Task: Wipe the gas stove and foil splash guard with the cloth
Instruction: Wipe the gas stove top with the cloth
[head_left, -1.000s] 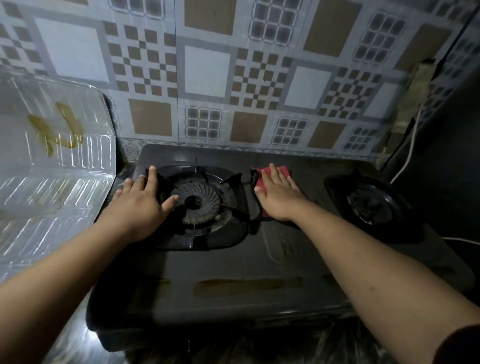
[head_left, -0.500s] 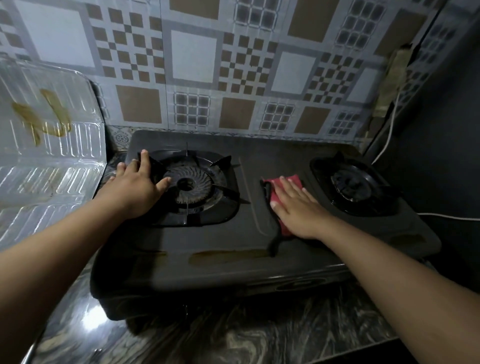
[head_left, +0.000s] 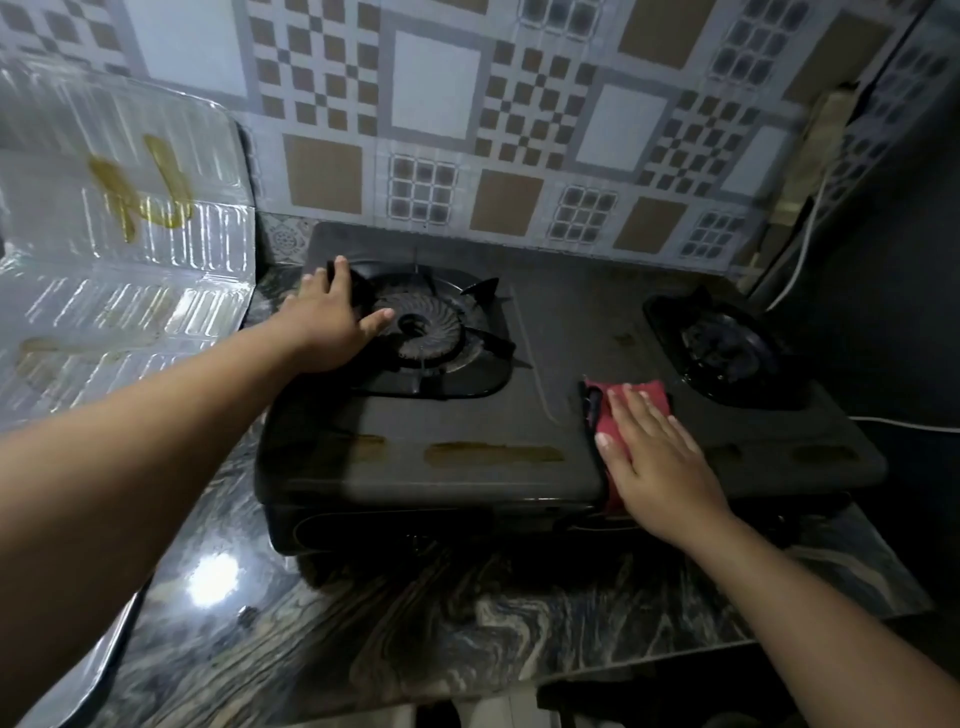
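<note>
A dark two-burner gas stove (head_left: 457, 415) stands on a marbled counter. Brown streaks (head_left: 493, 453) run along its front strip. My right hand (head_left: 657, 462) lies flat with straight fingers on a red cloth (head_left: 636, 397), pressing it onto the stove top between the two burners, near the front edge. My left hand (head_left: 330, 322) rests flat on the left rim of the left burner (head_left: 426, 327). The foil splash guard (head_left: 130, 249) stands at the left, with yellow-brown smears (head_left: 140, 192) on its upper panel.
The right burner (head_left: 727, 348) sits just beyond the cloth. A patterned tile wall (head_left: 467, 130) rises behind the stove. A white cable (head_left: 800, 249) hangs at the right by a dark wall. The marbled counter (head_left: 415, 623) extends in front.
My right hand has slid the red cloth from beside the left burner toward the front of the stove and to the right. My left hand has stayed on the left burner's rim.
</note>
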